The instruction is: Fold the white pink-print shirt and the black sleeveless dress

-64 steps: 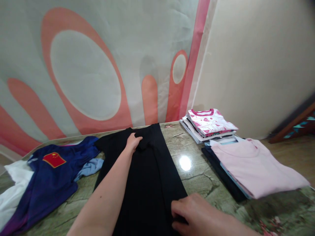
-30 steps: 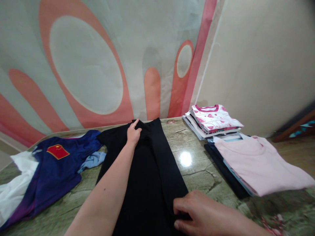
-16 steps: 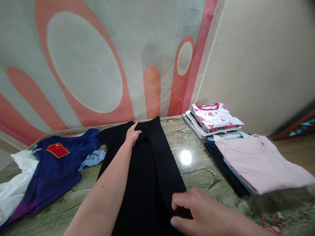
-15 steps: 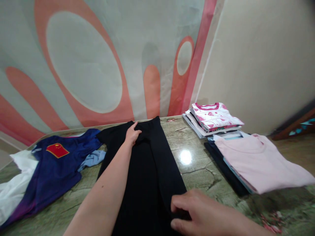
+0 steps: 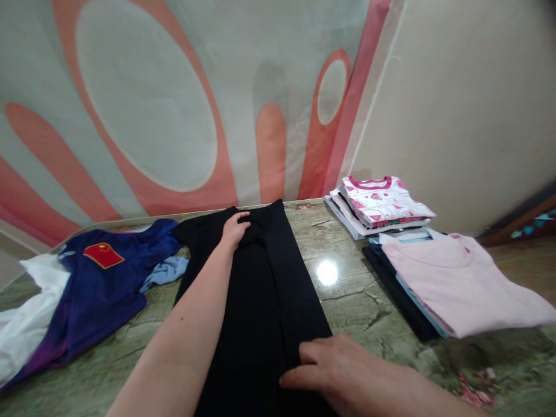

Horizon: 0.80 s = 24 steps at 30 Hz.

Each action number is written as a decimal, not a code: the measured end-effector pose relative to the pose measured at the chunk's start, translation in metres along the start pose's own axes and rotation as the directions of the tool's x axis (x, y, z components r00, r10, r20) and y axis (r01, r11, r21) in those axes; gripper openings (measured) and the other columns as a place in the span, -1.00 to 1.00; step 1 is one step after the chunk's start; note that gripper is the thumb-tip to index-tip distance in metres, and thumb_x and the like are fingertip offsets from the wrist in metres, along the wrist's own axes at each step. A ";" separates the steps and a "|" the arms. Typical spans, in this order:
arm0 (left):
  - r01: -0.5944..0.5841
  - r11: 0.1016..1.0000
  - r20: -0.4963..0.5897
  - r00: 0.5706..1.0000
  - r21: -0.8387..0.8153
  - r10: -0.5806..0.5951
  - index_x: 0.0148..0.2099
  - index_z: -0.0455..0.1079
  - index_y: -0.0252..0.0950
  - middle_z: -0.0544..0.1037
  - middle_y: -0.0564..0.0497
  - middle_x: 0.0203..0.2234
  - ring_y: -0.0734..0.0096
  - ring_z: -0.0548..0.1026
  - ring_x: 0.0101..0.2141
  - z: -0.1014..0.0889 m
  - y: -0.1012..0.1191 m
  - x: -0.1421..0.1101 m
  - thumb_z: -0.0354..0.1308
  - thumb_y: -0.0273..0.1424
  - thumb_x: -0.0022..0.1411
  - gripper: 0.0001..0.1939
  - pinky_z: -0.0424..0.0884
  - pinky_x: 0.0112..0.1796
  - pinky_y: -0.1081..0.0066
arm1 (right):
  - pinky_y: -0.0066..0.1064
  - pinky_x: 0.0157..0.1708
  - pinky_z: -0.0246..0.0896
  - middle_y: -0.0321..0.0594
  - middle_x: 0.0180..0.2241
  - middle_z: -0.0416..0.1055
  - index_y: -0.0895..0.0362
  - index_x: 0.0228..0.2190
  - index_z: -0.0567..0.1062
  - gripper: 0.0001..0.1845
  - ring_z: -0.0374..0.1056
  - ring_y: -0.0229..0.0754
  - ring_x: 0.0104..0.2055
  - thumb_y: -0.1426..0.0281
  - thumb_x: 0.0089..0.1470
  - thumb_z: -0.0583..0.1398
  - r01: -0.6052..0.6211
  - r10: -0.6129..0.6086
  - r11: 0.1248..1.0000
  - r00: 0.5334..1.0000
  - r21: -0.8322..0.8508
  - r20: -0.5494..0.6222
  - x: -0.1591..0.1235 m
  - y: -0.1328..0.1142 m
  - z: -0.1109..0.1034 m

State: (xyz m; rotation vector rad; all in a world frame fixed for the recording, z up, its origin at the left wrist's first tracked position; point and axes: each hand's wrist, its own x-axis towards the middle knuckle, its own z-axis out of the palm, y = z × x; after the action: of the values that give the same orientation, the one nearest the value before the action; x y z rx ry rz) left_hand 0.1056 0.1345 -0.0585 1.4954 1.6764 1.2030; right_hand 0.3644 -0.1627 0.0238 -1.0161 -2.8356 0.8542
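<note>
A black shirt [image 5: 249, 301] lies lengthwise in front of me, its right side folded over into a long straight strip [image 5: 299, 289]. My left hand [image 5: 236, 229] rests near the top of the shirt, by the neck, with its fingers stretched out on the cloth. Low on the folded strip is my right hand [image 5: 332, 370], thumb pointing left across the fabric and apart from the bent fingers. The undersides of those fingers are hidden. A short black sleeve [image 5: 186, 233] sticks out at the upper left of the shirt.
A navy shirt with a red flag patch [image 5: 103, 255], a white garment [image 5: 35, 324] and a light blue cloth [image 5: 167, 271] lie at the left. On the right are a stack topped by a pink-patterned shirt [image 5: 384, 200] and folded clothes under a pink shirt [image 5: 460, 284]. A wall stands behind the table.
My right hand has moved slightly left and its thumb now stretches over the cloth. The folded strip lies flatter. My left hand stays near the neck, and the view has tilted a little.
</note>
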 end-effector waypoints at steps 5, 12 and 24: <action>0.003 1.000 -0.016 1.000 0.012 -0.003 -0.02 0.52 -0.26 0.61 -0.07 -0.23 0.19 0.55 -0.22 0.001 0.001 -0.001 0.23 -0.54 -0.02 -0.56 0.40 -0.09 0.29 | -0.46 -0.31 0.13 -0.25 -0.14 0.39 -0.05 -0.11 0.48 -0.67 0.34 -0.21 -0.20 0.54 0.14 0.16 0.033 -0.033 0.992 0.999 -0.121 -0.002 0.002 -0.005 -0.002; -0.042 0.996 -0.013 0.999 0.077 0.043 0.03 0.49 -0.25 0.52 -0.05 0.00 0.18 0.44 0.01 0.002 0.002 0.000 0.25 -0.56 -0.02 -0.50 0.25 0.10 0.31 | -0.42 -0.22 0.17 -0.32 -0.17 0.41 0.03 -0.19 0.47 -0.87 0.32 -0.23 -0.19 0.41 0.19 0.19 0.245 -0.255 0.949 0.967 -0.201 -0.025 0.007 -0.002 0.005; -0.068 0.987 -0.024 0.997 0.148 0.072 0.12 0.41 -0.27 0.47 -0.06 0.07 0.21 0.41 0.06 0.003 0.003 -0.002 0.22 -0.54 0.04 -0.46 0.25 0.10 0.35 | -0.39 0.04 0.18 -0.19 0.07 0.34 0.04 -0.01 0.42 -0.55 0.27 -0.24 0.07 0.63 0.17 -0.02 0.256 -0.187 0.961 0.882 0.106 -0.432 0.012 0.023 0.009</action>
State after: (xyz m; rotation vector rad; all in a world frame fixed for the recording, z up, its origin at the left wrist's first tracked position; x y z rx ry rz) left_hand 0.1096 0.1327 -0.0572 1.6449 1.7788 1.1636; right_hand 0.3671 -0.1454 0.0031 -0.7270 -2.4151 0.7232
